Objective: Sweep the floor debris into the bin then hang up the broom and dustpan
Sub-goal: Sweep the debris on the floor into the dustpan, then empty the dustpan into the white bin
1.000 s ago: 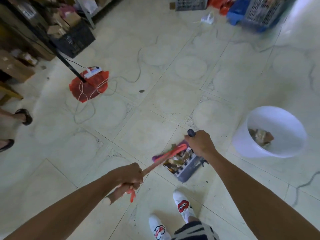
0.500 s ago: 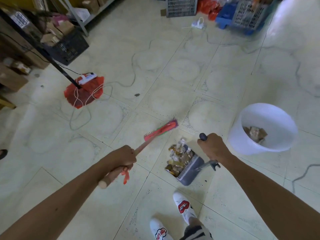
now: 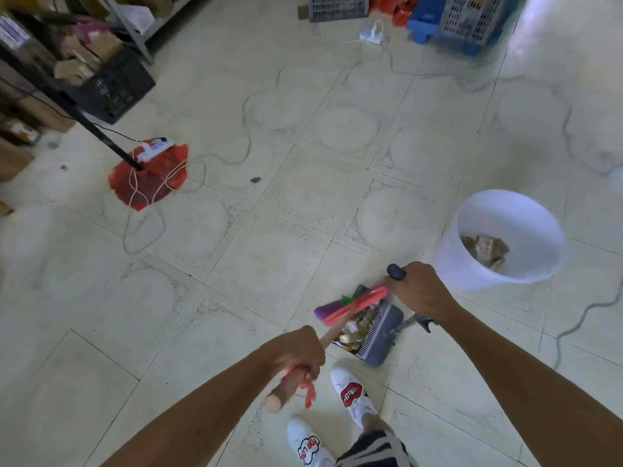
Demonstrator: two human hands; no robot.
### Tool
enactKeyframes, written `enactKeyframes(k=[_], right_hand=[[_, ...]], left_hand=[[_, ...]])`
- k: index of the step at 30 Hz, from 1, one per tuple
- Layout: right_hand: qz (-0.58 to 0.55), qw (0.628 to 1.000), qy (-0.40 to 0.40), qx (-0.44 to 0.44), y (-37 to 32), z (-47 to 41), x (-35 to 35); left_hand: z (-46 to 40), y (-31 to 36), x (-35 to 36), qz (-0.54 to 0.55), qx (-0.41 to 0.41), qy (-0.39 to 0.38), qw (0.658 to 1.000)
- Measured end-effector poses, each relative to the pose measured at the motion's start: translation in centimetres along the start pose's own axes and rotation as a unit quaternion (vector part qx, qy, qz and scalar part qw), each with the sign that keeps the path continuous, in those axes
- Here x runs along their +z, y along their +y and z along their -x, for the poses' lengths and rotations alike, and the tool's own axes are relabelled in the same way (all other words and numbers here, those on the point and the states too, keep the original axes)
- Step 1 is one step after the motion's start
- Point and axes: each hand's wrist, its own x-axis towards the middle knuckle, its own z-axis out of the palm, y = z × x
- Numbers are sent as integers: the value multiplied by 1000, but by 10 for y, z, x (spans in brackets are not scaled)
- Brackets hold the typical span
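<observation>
White bin (image 3: 505, 210) sits just past the right hand (image 3: 419, 291), which is wrapped round the dustpan (image 3: 377, 332) handle. Left hand (image 3: 296, 352) fists the broom (image 3: 350, 306), head over the loaded pan. Looks like sweeping's wrapping up; next, lift and tip it level.

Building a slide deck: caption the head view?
Left hand sweeps broom into dustpan held by right hand.

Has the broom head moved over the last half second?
Yes. The broom head has swung back from the bare tiles onto the dustpan, toward the white bin.
</observation>
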Motion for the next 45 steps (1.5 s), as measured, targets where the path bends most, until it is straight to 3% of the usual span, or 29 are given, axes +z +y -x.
enactKeyframes(k=[7,12,15,20,26,30,37,41,44,45], right_hand=[[-28,999,-6,-21,8,22,1],[-57,998,32,-18,5,48,-13],[-77,994,69,-26,-5,64,-27],[-70,988,138,-17,-21,89,-61],[-134,963,232,-23,-40,139,-110],[-135,941,307,-35,-46,184,-165],[-118,895,429,-28,-37,234,-234],[-105,882,460,-11,-11,253,-266],[-100,880,464,13,17,265,-287],[-96,881,463,20,27,268,-292]], left_hand=[[12,-18,0,100,-61,-42,992],[47,-12,-32,-14,15,-15,1000],[71,2,-46,-22,51,-16,998],[113,51,-45,-135,47,24,989],[178,91,-29,-181,45,68,980],[230,122,-27,-252,87,107,958],[277,182,48,-267,157,110,945],[269,217,106,-263,196,115,938],[259,241,155,-315,240,152,906],[254,249,172,-308,239,140,910]])
